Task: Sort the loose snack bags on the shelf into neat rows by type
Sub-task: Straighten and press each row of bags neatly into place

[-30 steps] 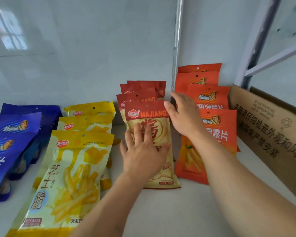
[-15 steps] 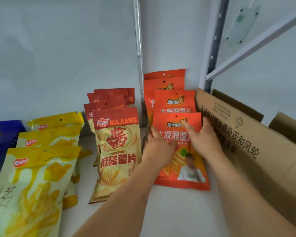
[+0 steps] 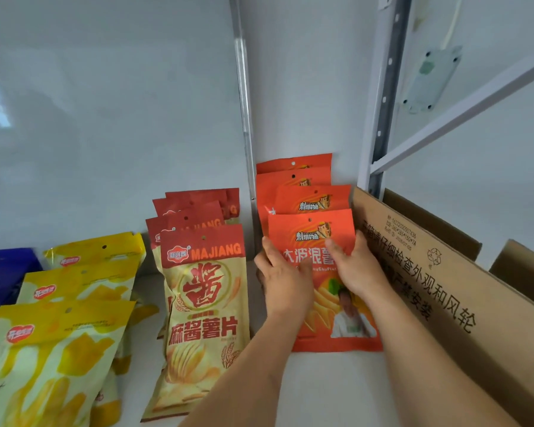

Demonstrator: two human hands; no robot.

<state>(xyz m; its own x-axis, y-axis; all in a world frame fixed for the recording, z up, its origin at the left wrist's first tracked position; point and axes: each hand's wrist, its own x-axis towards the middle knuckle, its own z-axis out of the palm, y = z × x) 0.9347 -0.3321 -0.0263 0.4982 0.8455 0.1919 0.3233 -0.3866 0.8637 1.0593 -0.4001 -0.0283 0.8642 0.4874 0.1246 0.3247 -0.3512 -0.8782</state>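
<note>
Hands (image 3: 285,280) barely shifted, seemingly gripping orange bag (image 3: 313,229)

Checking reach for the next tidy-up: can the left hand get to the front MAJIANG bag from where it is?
Probably yes. The left hand grips the front orange bag, right beside the front MAJIANG bag, with only bare shelf between them.

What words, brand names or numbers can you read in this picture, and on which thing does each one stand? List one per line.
"MAJIANG" and "麻酱薯片": front red and cream bag.
"大波浪薯", partly covered: front orange bag, held at its sides by the left hand and right hand.
"外观和风轮" and "安装": cardboard box.
Box date codes, yellow bags' logos: too small or blurred.
</note>
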